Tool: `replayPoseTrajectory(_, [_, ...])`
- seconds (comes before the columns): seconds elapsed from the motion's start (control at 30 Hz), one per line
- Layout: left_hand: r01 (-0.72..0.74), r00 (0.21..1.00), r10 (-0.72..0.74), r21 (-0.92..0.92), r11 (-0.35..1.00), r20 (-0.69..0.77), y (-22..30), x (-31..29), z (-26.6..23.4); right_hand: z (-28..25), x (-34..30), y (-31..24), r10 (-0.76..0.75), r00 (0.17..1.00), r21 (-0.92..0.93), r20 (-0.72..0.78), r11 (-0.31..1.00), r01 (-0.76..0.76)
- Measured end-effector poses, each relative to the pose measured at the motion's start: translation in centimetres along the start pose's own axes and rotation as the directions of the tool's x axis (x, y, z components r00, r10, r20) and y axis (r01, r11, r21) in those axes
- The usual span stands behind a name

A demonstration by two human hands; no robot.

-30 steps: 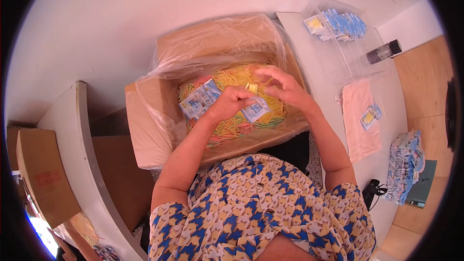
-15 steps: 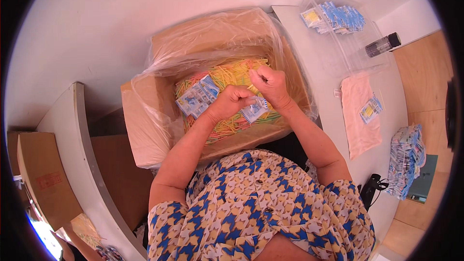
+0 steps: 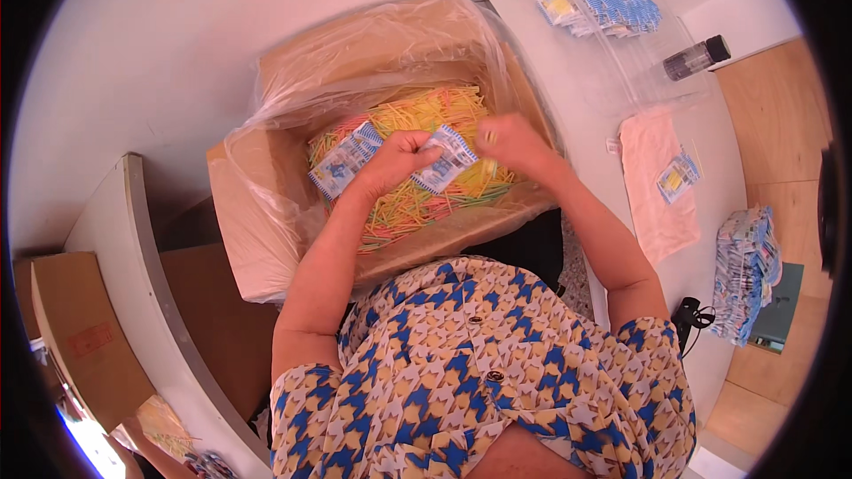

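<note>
My left hand [image 3: 396,162] pinches a small blue-and-white printed packet [image 3: 446,160] between thumb and fingers, over the box. Just right of the packet is my right hand [image 3: 518,144], curled closed and a little blurred. A bit of yellow shows at its fingers, but what it holds is not clear. Below both hands is a cardboard box [image 3: 238,253] lined with clear plastic, holding many thin yellow, pink and green sticks [image 3: 426,113]. More blue-and-white packets [image 3: 342,167] lie on the sticks, beside my left hand.
On the white table at right are a clear plastic bin [image 3: 626,93] with packets [image 3: 612,7], a dark-capped bottle [image 3: 697,58] and a pink cloth [image 3: 648,222] bearing one packet [image 3: 678,179]. Stacked packets [image 3: 745,270] stand farther right. Another person's arm [image 3: 153,451] shows at lower left.
My left hand has shifted left and up, and the packet now shows its face more fully. My right hand has moved slightly right, away from the packet. The whole view has shifted a little.
</note>
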State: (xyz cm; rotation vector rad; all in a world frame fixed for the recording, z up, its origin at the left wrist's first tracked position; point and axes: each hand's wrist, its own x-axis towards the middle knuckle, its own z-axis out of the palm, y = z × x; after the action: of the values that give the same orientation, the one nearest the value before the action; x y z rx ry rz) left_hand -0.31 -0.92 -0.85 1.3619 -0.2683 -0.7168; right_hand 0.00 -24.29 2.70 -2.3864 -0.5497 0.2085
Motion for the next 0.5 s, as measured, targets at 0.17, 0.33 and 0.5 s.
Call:
replayPoseTrajectory(0.17, [-0.064,0.998,0.063,0.034,0.997,0.024,-0.8,0.1,-0.4,1.9,-2.3,0.5,0.111,0.923,-0.155,0.369,0.986,-0.057])
replayPoseTrajectory(0.33, [-0.103,0.992,0.095,0.099,0.990,0.085,-0.2,-0.2,0.0,-0.7,-0.8,0.3,0.069,0.984,0.196,0.164,0.975,-0.101])
replayPoseTrajectory(0.5, [-0.085,0.994,0.050,-0.417,0.905,-0.092,0.5,-0.5,0.0,-1.0,-0.5,-1.4,0.072,0.997,0.384,0.005,0.921,-0.069])
